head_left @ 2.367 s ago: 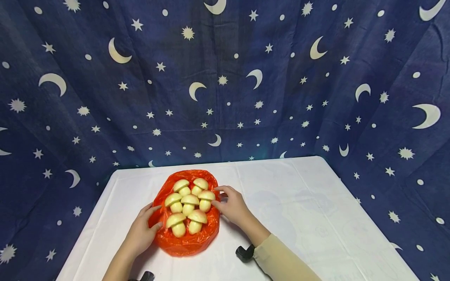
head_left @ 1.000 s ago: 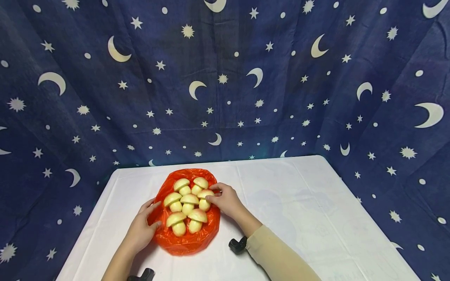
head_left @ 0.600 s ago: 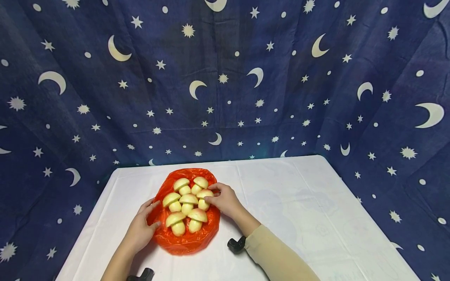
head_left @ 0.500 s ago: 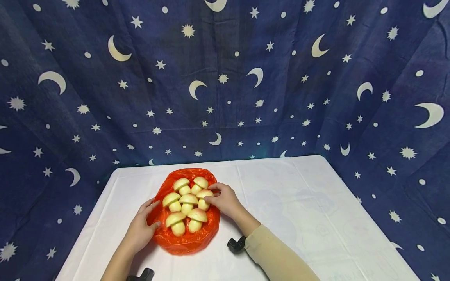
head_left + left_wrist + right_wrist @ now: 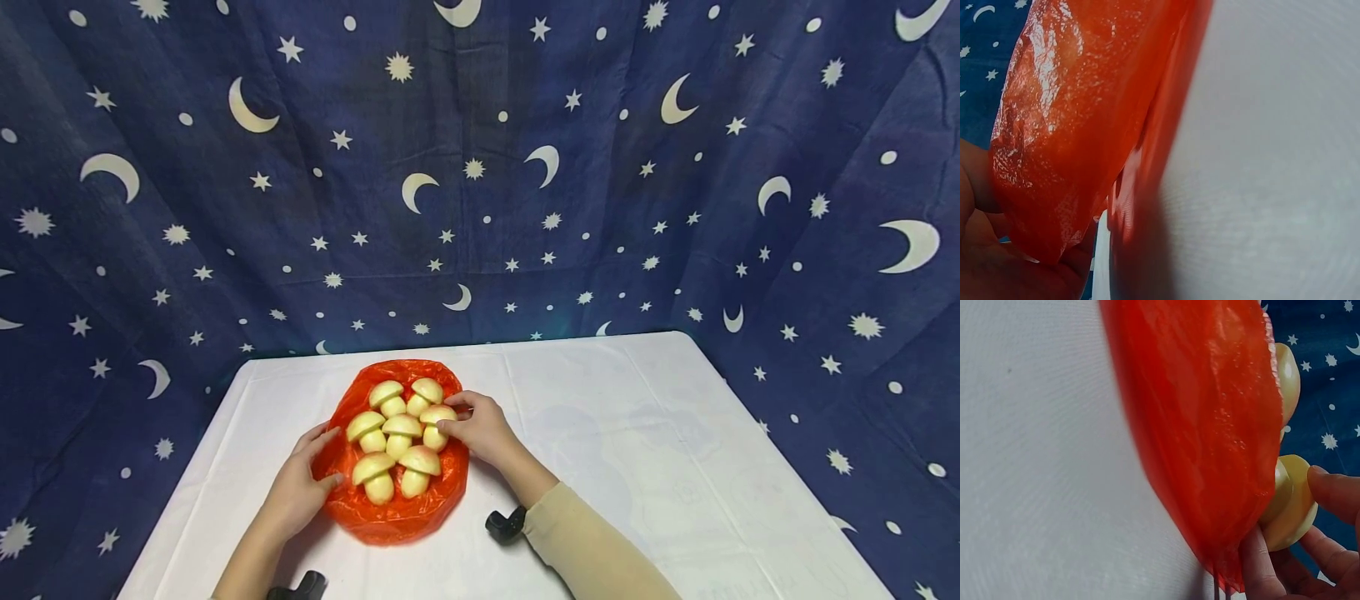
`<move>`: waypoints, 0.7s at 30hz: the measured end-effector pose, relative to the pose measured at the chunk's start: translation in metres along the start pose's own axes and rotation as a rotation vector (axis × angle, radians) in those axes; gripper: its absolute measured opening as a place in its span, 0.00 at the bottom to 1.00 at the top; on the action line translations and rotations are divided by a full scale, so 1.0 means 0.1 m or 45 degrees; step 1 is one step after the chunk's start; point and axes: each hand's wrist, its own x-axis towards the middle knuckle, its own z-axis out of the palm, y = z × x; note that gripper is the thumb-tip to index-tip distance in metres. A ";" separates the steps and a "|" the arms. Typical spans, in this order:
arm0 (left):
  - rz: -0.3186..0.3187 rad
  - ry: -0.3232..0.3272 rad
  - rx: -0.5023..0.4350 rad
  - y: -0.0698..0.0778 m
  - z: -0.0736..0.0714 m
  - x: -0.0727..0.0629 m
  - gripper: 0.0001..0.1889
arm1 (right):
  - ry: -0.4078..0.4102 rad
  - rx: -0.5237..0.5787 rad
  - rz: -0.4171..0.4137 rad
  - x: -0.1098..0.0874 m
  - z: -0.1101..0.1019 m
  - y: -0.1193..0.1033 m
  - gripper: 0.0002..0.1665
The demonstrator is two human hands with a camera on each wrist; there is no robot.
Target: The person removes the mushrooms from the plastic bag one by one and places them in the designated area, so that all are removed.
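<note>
A red plastic bag (image 5: 393,531) lies spread on the table with several glossy, pale yellow mushrooms (image 5: 401,425) in its opening. With my right hand (image 5: 486,427) I pinch the mushroom at the right side (image 5: 433,413), thumb over its front and fingers behind. The right wrist view shows the thumb on the cap (image 5: 1300,487) and fingers beneath, by the bag's (image 5: 1191,412) edge. My left hand (image 5: 296,487) holds the bag's left edge, thumb inside and fingers outside. In the left wrist view, bag film (image 5: 1066,156) runs between thumb and fingers.
The table (image 5: 637,467) is covered with a white cloth. Behind it hangs a dark blue curtain (image 5: 480,225) with moons and stars. Black wrist camera mounts (image 5: 505,525) sit at both wrists, low over the cloth.
My right hand has moved left from the bag's rim onto the right-hand mushroom, which has shifted slightly left. My left hand has stayed at the bag's left edge with little movement.
</note>
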 end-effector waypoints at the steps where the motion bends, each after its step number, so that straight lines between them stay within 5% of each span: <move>1: -0.007 -0.004 -0.001 0.00 0.00 0.00 0.39 | 0.000 0.001 0.001 0.00 0.00 0.00 0.23; 21: -0.001 -0.006 0.001 -0.02 0.03 -0.01 0.40 | 0.002 0.047 -0.009 -0.04 -0.16 -0.01 0.24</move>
